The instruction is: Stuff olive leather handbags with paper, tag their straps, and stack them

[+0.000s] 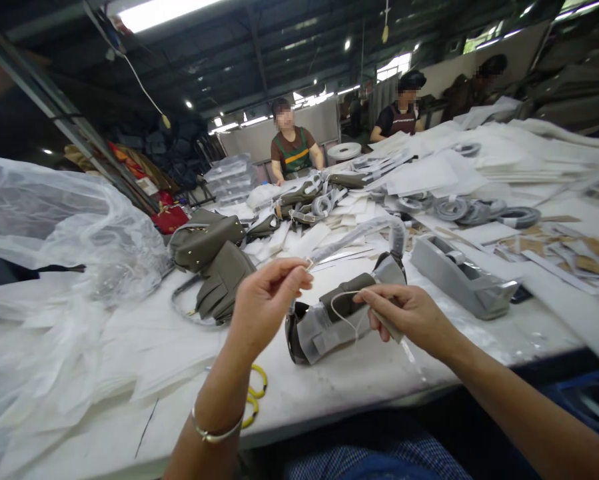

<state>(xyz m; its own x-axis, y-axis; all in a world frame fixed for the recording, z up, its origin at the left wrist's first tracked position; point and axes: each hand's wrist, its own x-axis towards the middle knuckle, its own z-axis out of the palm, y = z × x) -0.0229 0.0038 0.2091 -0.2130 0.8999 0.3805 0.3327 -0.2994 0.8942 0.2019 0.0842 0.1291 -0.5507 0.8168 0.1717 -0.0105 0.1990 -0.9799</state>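
A grey-green handbag [349, 297] lies on the table in front of me, its body partly covered in pale wrapping. Its handle [372, 230], sleeved in clear wrap, arches up behind. My left hand [274, 293] is closed in a pinch beside the near end of the handle; what sits between the fingertips is too small to make out. Held in my right hand [404, 310], over the bag's front, is a thin white cord [336, 307] that curves out in a loop. A pale flat piece, partly hidden, shows under those fingers. Yellow-handled scissors [254, 393] lie beside my left forearm.
A grey tape dispenser [462, 277] stands right of the bag. More grey-green bags [224, 283] sit at left, near a heap of clear plastic [79, 227]. White sheets and wrapped strap coils [452, 208] cover the far table. Co-workers [294, 150] are across it.
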